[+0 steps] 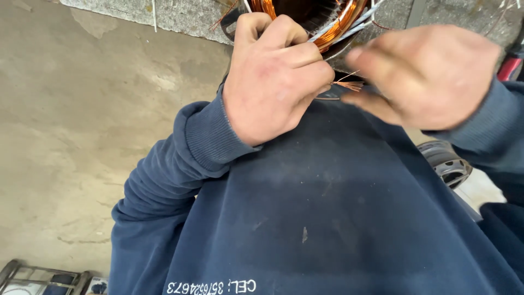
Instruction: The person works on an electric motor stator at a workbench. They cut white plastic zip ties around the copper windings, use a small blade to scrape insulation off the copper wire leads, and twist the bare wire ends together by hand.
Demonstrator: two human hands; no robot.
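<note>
Navy sweatshirt (338, 218): my own, fills the near half of the view; dusty smears on the cloth, white print upside down along the near hem.
Crate (38, 276): grey metal frame in the near left corner, on the floor.
Floor (82, 136): bare grey concrete, stained, taking up the left side.
Rim (447, 161): round grey metal part peeking out past my right forearm, on the right.
Left hand (273, 76): curled into a loose fist just beyond my chest, thumb tucked up against the winding; fingers pressed together on the wire ends, pinching them at the fingertips.
Wire ends (346, 86): thin bare copper strands, a small tuft sticking out right of my left fingers, between both hands.
Right hand (426, 74): blurred, fingers stretched toward the tuft, thumb and forefinger close to it; I cannot tell whether they touch or grip it.
Winding (341, 24): shiny copper coil in a round dark metal housing, far centre, just beyond my left knuckles; pale insulating strips poke out of it.
Slab (180, 13): rough grey stone along the far edge, under the housing.
</note>
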